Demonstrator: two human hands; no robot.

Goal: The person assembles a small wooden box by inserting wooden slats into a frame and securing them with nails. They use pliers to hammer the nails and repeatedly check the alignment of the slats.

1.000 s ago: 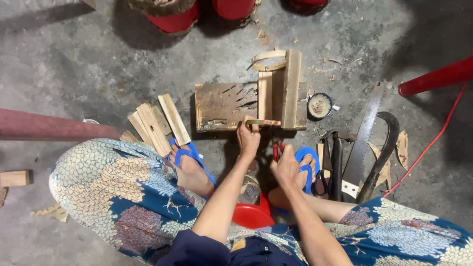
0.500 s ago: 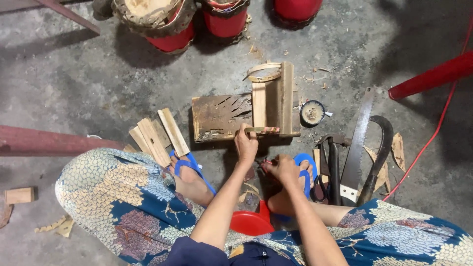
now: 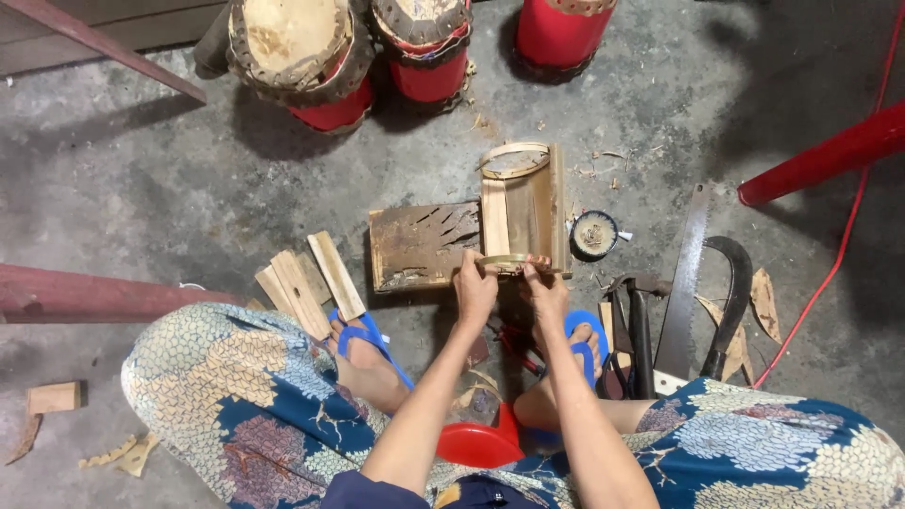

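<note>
Bamboo frame (image 3: 521,203) on concrete floor (image 3: 189,198) beside worn board (image 3: 419,245); near strip (image 3: 507,261) pinched by left hand (image 3: 474,287) and right hand (image 3: 545,290). Fitting stage, seemingly. Next: steady, even pressure seating strip ends.

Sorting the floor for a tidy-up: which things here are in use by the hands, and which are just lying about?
In use: left hand, right hand, thin curved strip, wooden frame, board.

Lying about: saw, sickle, hammer, wood slats, small round tin, drums.
</note>
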